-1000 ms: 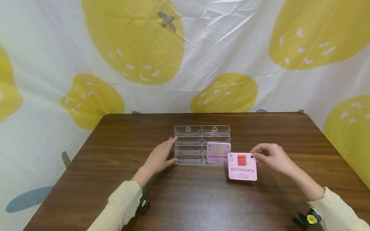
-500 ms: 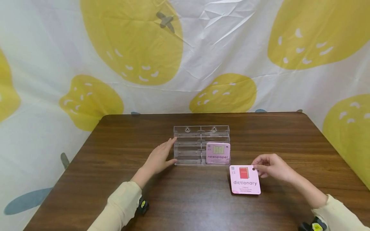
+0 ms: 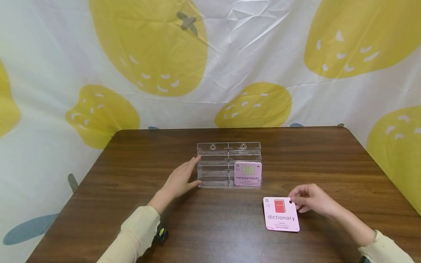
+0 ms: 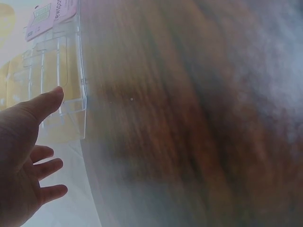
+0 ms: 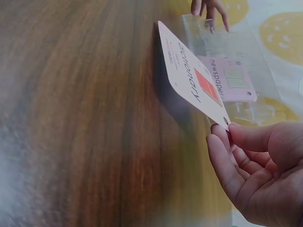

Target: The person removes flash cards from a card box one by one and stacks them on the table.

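Note:
Between thumb and fingers, my right hand (image 3: 314, 200) pinches the top right corner of a pink card (image 3: 281, 223) that reads "dictionary", beside its punched hole. In the right wrist view this card (image 5: 182, 71) tilts over the table. My left hand (image 3: 179, 180) touches the left side of a clear plastic rack (image 3: 213, 157), its thumb near the lower corner and its fingers higher up. A pink "newspaper" card (image 3: 248, 174) stands in the rack's lower right pocket. The left wrist view shows the thumb at the rack's edge (image 4: 84, 101).
The rack stands on a brown wooden table (image 3: 210, 226), with several tiers in two columns. Behind the table hangs a white cloth (image 3: 164, 113) with yellow fruit prints.
My right hand has drawn the dictionary card down toward the front and slightly right, away from the rack. The left hand stays at the rack's side.

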A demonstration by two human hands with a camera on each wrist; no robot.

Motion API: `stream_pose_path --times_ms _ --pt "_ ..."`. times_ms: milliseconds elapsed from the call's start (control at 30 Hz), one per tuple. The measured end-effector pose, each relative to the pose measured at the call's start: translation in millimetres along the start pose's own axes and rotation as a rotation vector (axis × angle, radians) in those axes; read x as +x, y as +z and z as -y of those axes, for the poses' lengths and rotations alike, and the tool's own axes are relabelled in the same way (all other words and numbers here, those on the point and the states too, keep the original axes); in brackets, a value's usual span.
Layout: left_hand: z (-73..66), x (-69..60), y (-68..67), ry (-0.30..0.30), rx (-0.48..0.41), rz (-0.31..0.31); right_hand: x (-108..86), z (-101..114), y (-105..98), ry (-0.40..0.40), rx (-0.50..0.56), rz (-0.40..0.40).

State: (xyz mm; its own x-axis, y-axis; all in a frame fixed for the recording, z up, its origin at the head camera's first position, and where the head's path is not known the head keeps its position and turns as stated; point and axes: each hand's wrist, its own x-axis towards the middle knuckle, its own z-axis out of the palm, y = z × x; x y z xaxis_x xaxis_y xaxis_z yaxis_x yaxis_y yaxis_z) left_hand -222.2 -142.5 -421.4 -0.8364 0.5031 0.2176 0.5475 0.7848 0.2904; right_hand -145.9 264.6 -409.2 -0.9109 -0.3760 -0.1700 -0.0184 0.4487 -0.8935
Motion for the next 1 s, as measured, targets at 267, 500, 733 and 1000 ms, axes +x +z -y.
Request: stream_pose_path --times_ms 267,500,733,1000 --pt "-1.6 0.9 -1.1 -0.008 0.004 0.012 -1.9 -7.7 3.3 0.046 0.032 0.038" --pt "-1.3 -0.5 -0.8 -0.006 -0.002 -0.001 -2.7 -9.1 7.9 0.016 -0.023 0.033" --pt "-0.3 -0.5 0.6 -0.01 0.0 0.003 -3.2 -8.1 10.6 0.015 -0.088 -0.001" --pt "0.7 -0.3 0.8 -0.016 0.0 0.008 -3.3 -4.8 11.4 0.007 -0.148 -0.026"
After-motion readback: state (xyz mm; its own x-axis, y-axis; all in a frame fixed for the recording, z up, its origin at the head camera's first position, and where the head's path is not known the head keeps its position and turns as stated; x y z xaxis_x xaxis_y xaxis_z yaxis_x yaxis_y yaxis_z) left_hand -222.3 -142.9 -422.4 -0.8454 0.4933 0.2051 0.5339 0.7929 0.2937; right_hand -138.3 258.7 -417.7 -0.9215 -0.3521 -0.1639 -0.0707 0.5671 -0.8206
